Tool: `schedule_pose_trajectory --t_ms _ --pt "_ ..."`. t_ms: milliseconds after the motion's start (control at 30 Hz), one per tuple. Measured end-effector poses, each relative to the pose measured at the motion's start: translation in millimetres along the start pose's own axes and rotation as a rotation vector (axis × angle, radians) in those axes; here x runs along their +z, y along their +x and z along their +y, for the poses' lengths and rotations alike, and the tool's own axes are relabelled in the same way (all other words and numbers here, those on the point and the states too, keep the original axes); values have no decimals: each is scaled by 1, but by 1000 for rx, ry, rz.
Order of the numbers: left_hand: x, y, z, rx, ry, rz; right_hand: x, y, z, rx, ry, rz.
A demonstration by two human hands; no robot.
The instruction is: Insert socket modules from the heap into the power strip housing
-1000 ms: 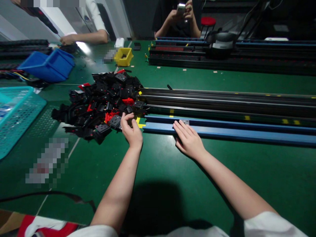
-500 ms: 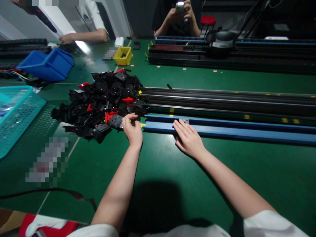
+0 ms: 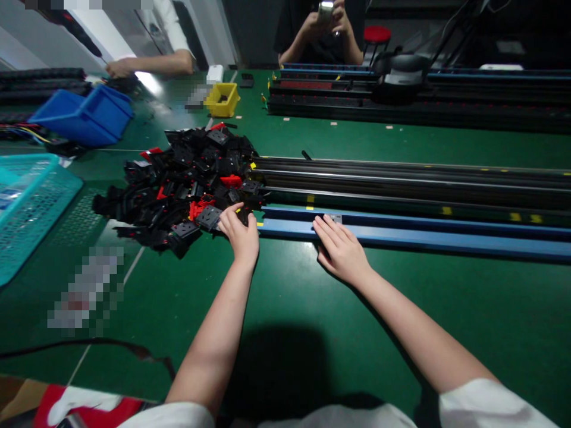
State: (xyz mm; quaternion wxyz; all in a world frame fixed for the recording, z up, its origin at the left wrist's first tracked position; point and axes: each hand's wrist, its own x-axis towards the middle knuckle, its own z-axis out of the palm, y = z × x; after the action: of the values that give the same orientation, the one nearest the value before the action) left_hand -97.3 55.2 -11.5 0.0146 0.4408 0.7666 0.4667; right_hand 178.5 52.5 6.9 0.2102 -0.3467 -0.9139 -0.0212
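Note:
My left hand [image 3: 239,236] is at the left end of a blue channel rail [image 3: 289,230], beside a heap of black plastic parts [image 3: 182,160]. Its thumb and fingers are apart, with a dark part bearing a yellow spot between them; whether they touch it I cannot tell. Flat fingers of my right hand [image 3: 341,248] rest on the blue rail further right. They partly cover a small grey block [image 3: 335,219] set in the channel. Several red parts [image 3: 202,208] lie among the black ones.
Behind the blue rail lie long black rails [image 3: 379,181]. At the left are a teal basket [image 3: 40,220], a blue bin [image 3: 87,116] and a small yellow bin [image 3: 223,100]. Across the table, one person holds a phone [image 3: 325,10]; another person's arm [image 3: 156,64] reaches in at the upper left.
The thumb and fingers of my left hand have spread wider, showing a dark part with a yellow spot between them. My right hand has stayed in place.

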Motion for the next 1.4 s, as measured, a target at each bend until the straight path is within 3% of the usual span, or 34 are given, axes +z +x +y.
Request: schedule_pose_trajectory --t_ms 400,700,967,1233,1400 --pt "1 -5 -4 75 66 -7 0 0 0 6 6 -11" --pt "1 1 -1 44 73 -58 -1 0 0 7 5 -15" --pt "4 9 -2 17 -196 59 0 0 0 14 24 -10" --pt "12 19 -10 -201 -497 -37 0 0 0 16 11 -11" --pt "11 19 -9 -202 -452 -68 -1 -1 0 15 11 -11"
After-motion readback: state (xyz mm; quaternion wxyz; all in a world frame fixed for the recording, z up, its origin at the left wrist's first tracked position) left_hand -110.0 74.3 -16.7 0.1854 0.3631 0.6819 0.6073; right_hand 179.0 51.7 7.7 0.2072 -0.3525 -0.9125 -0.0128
